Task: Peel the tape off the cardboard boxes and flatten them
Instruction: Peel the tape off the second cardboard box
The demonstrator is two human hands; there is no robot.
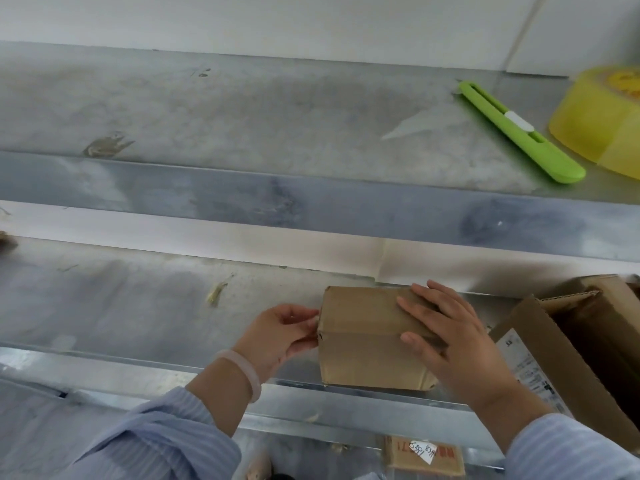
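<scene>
"How many boxes?"

"Three. One shut box (367,337) on the lower shelf (138,306), at its front edge. One open box (571,341) just right of it. One labelled box (426,459) lower down."

"And the hands?"

"The right hand (453,344) lies spread across the top, thumb on the front. The left hand (280,332), fingers curled, pinches the left edge. Tape or card, I can't tell."

"Tools?"

"One green knife (519,131) and one tape roll (602,116), on the upper shelf (242,116)."

Cardboard box (367,337) sat on metal tabletop (138,306). Right hand (450,344) lay flat atop it; left hand (280,337) pinched its left edge. Green knife (519,131), tape roll (602,119) lay on shelf (242,116) above.
</scene>
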